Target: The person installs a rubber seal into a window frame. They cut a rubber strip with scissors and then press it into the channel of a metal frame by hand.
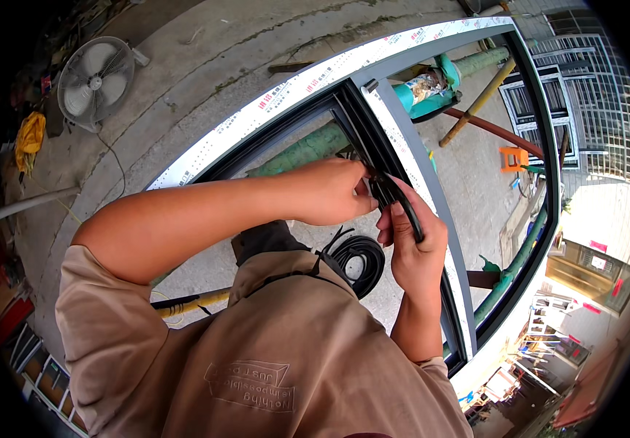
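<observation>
Presently, right hand (418,237) nearest: thumb and fingers closed round a bent black strip (412,217), a short end projecting below the grip. Left hand (338,191) just beside it, fingers curled in a pinch on the same strip; exact contact partly hidden. Strip lies over the dark channel (370,130) of the dividing bar (401,135), nearer the bar's far end, on the white-faced window frame (234,120). Progress, judged: partway at most; the gripped stretch stands clear of the channel and seems unseated. Whether the dark lining toward the frame's far edge is fitted strip or bare profile, cannot tell. Lower down, a black coil (375,266) suggests more to lay; link to the strip not visible. Beyond: green-covered pole (307,150), orange stool (513,158), white fan (96,82).
</observation>
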`<state>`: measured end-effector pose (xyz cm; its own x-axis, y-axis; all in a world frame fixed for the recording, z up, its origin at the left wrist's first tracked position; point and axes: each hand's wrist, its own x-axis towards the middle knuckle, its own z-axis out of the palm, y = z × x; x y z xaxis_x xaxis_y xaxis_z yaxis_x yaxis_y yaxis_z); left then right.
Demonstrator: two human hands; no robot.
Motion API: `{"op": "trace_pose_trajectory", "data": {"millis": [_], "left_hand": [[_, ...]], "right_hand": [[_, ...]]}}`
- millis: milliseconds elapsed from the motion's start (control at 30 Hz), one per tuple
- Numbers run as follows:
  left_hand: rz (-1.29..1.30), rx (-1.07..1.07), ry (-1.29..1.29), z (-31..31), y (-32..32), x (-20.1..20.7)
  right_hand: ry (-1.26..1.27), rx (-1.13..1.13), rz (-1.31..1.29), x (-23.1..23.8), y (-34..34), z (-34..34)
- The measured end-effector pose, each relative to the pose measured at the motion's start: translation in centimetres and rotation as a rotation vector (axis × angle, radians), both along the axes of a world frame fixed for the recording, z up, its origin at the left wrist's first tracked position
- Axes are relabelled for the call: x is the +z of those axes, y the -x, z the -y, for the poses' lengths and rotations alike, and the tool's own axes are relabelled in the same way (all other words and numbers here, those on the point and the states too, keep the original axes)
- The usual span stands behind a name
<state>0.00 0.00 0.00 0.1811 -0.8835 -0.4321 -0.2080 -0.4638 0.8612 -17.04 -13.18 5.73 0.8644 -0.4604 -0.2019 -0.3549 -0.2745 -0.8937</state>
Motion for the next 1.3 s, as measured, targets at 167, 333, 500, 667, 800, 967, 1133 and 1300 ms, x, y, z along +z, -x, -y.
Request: {"op": "trace_pose_trajectory", "data": {"millis": [167,333,500,667,800,967,1133,1300], "left_hand": [[-0.578,0.259,0.084,0.2,1.0,-0.7],[-0.601,0.295,0.067,0.1,0.3,-0.1],[-0.599,0.272,0.084,0.1,0.0,-0.2],[-0.618,0.274,0.094,0.0,-0.2,0.4],[-0.609,0.327,0.063,0.3,0.2,-0.5],[-0.709,0.484,-0.010,0.3,0.1,-1.3],[-0.722,0.464,-0.016,0.2,0.0,-0.9],[-0.705,0.419,-0.010,0.1,-0.2,-0.5]], "right_hand": [[-0.172,-0.106,-0.001,-0.3,0.4,1.5],[-0.046,-0.057,-0.080,1.6,-0.4,1.0],[0.072,-0.002,-0.098,2.4,-1.2,1.2],[-0.016,-0.010,-0.102,2.7,-1.7,1.6],[-0.189,-0.084,0.030,0.4,-0.6,1.1],[-0.202,-0.102,0.061,-2.1,0.9,0.0],[-0.369,-0.177,0.064,-4.4,1.9,0.9],[-0.467,-0.208,0.086,-5.6,2.5,0.6]]}}
